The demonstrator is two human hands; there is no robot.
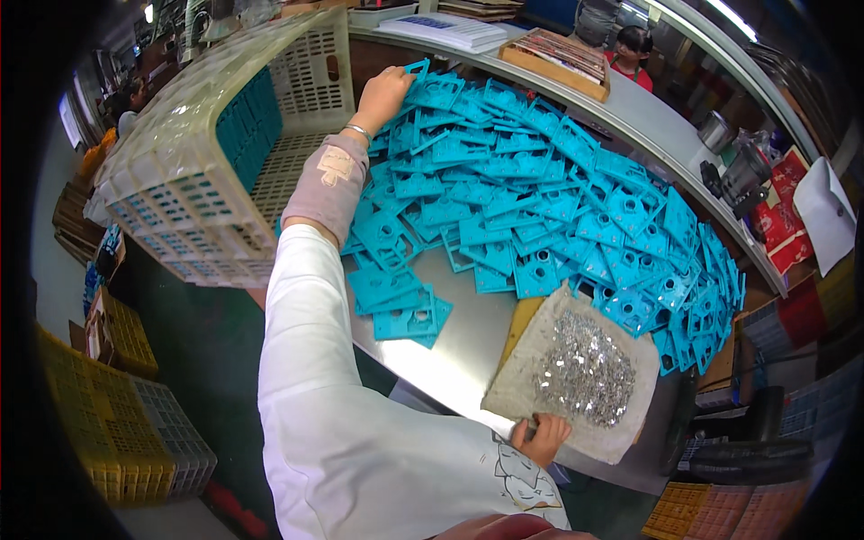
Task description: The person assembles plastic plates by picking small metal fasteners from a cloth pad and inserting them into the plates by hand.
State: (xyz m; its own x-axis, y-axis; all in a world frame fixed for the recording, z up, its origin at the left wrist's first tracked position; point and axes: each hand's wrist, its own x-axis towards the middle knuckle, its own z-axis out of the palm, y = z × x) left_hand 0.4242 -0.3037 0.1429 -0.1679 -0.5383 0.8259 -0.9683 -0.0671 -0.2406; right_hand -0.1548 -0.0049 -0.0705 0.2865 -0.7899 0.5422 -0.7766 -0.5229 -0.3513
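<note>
My left hand (pixel 385 97) reaches to the far edge of a large heap of flat turquoise plastic plates (pixel 504 166) with round holes. Its fingers are closed on one turquoise plastic plate (pixel 418 69) at the top of the heap. Near me, my right hand (pixel 543 438) lies at the front edge of a beige cloth (pixel 517 387), fingers bent and thumb apart, with nothing visible between them. Small shiny metal pieces (pixel 585 369) are piled on that cloth, just beyond the hand.
Left of the heap, a pale plastic crate (pixel 193 171) lies tipped on its side, with turquoise plates (pixel 247 130) stacked inside. A ledge (pixel 661 121) behind bears a wooden box (pixel 556 63) and papers (pixel 441 31). Yellow crates (pixel 108 423) stand lower left. People are in the background.
</note>
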